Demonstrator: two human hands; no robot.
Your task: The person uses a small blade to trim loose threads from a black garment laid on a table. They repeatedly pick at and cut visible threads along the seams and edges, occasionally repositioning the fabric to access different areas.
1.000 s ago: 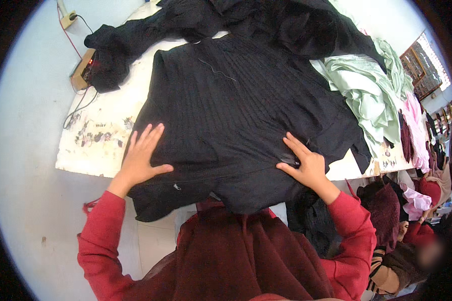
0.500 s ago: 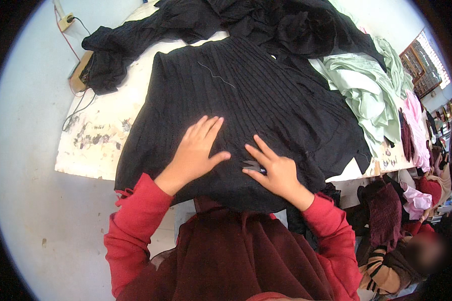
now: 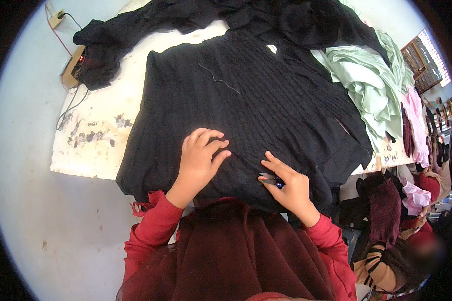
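A black pleated garment (image 3: 246,105) lies spread over the table in front of me, its near edge hanging toward my lap. A loose pale thread (image 3: 220,81) rests across its upper part. My left hand (image 3: 200,160) is on the cloth near its lower middle, open, fingers bent and slightly apart. To the right, my right hand (image 3: 291,188) is closed around small thread snips (image 3: 278,183); their pointed metal blades stick out leftward past the thumb, and a blue part shows by the palm. The rest of the snips is hidden in the hand.
The pale, stained table (image 3: 93,145) shows on the left. More black cloth (image 3: 266,20) is heaped at the back, with light green cloth (image 3: 369,85) at right. A power strip (image 3: 73,65) with cords sits at the left edge. Another person (image 3: 384,268) is at lower right.
My left hand has gone from flat and spread to bent fingers. My right hand, with the snips, has shifted right and a little nearer me. The garment's folds have moved slightly.
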